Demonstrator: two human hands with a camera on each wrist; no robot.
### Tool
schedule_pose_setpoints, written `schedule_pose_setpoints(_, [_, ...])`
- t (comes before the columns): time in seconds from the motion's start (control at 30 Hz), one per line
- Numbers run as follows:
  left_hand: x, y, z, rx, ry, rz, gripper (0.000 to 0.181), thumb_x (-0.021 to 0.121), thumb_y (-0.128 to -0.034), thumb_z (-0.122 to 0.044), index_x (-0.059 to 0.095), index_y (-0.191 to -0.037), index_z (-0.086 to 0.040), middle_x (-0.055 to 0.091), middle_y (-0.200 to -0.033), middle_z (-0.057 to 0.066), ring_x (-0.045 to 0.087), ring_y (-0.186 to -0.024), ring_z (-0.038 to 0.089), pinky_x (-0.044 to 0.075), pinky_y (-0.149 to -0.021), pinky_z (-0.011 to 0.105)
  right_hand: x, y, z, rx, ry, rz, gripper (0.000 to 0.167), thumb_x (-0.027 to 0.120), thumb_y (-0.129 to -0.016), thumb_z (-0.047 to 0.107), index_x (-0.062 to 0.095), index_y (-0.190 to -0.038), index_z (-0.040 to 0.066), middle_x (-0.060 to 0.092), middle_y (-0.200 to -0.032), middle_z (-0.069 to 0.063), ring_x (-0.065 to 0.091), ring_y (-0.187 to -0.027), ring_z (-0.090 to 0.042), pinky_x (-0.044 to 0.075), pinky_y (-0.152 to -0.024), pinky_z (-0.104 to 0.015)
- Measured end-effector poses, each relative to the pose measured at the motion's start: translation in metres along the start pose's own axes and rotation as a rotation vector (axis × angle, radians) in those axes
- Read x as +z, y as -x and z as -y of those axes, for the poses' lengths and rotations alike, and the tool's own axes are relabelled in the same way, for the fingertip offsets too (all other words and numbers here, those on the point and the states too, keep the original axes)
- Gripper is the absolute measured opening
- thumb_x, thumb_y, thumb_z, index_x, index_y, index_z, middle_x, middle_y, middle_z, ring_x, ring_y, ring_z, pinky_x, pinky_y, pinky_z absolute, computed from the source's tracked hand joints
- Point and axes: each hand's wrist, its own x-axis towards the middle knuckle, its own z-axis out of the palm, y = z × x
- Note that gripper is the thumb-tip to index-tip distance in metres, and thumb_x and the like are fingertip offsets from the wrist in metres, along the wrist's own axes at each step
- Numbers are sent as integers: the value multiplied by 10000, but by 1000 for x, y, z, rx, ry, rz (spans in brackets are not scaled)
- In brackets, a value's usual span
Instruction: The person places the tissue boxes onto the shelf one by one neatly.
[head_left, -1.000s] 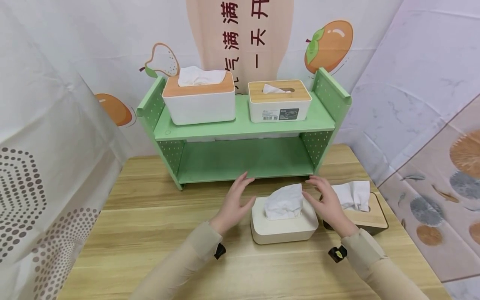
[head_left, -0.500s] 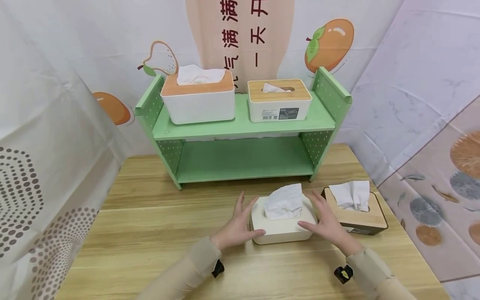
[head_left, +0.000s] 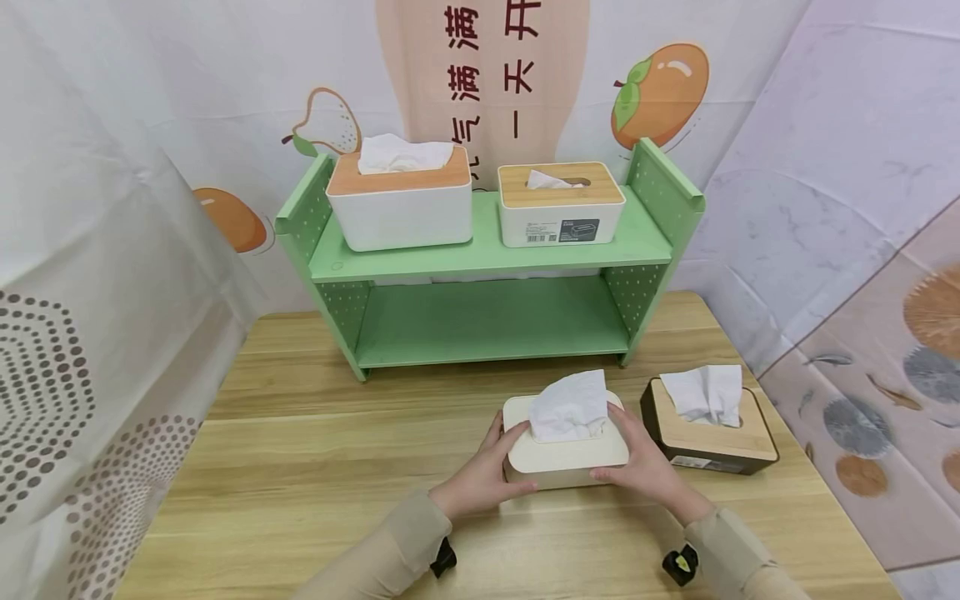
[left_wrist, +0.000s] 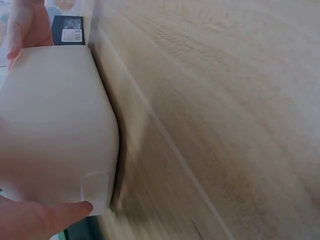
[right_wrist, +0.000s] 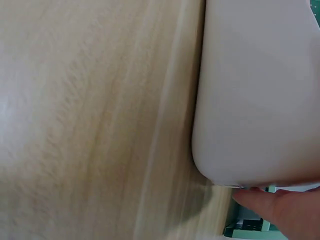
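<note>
A cream tissue box (head_left: 566, 454) sits on the wooden table, a white tissue (head_left: 572, 406) sticking up through its top. My left hand (head_left: 483, 477) grips its left end, thumb at the front corner and fingers along the side. At the other end my right hand (head_left: 647, 462) holds it the same way. In the left wrist view the left thumb (left_wrist: 60, 216) lies on the near corner of the box (left_wrist: 57, 120). The right wrist view shows one digit (right_wrist: 272, 205) against the end of the box (right_wrist: 255, 100); the rest of that hand is out of frame.
Just right of the right hand stands a dark tissue box (head_left: 712, 433) with a wooden lid. Behind is a green two-tier shelf (head_left: 491, 317). Its top tier carries a large white tissue box (head_left: 401, 212) and a smaller labelled one (head_left: 558, 221).
Both hands have come down from above the cream box's ends and closed in on its sides, thumbs now at the front. The box stays about where it was.
</note>
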Motion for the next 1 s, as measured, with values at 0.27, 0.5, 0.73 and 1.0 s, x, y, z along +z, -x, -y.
schedule_pose_setpoints(0.27, [3,0,6,21,-9,-53,805,720,-847,-262,263,-1506,-200,-19,-1557,265,140,-1433,376,284,-1102,510,6,5,-7,23,20,-53,996,880,-631,233,339,-1413,-62,335,-1423,-350,240,-1319,-564,247,-1019,-680])
schedule_pose_setpoints(0.5, [6,2,9,60,12,-106,773,744,-825,-241,337,-1478,-174,39,-1562,238,155,-1440,324,309,-1104,440,9,10,-9,54,9,-110,931,881,-628,244,414,-1389,-19,426,-1390,-305,359,-1290,-508,334,-1004,-628])
schedule_pose_setpoints(0.73, [10,3,6,66,-79,-169,753,768,-802,-225,393,-1451,-160,112,-1544,263,289,-1386,372,384,-1049,461,17,13,-13,52,-53,-177,869,890,-605,212,487,-1344,-3,485,-1360,-271,370,-1285,-505,320,-1007,-637])
schedule_pose_setpoints(1.0, [4,4,0,84,-115,-236,708,777,-791,-247,450,-1414,-162,158,-1526,279,304,-1372,378,402,-1032,469,18,7,-4,36,-72,-205,840,892,-603,196,508,-1322,-8,497,-1363,-246,337,-1304,-520,297,-1023,-645])
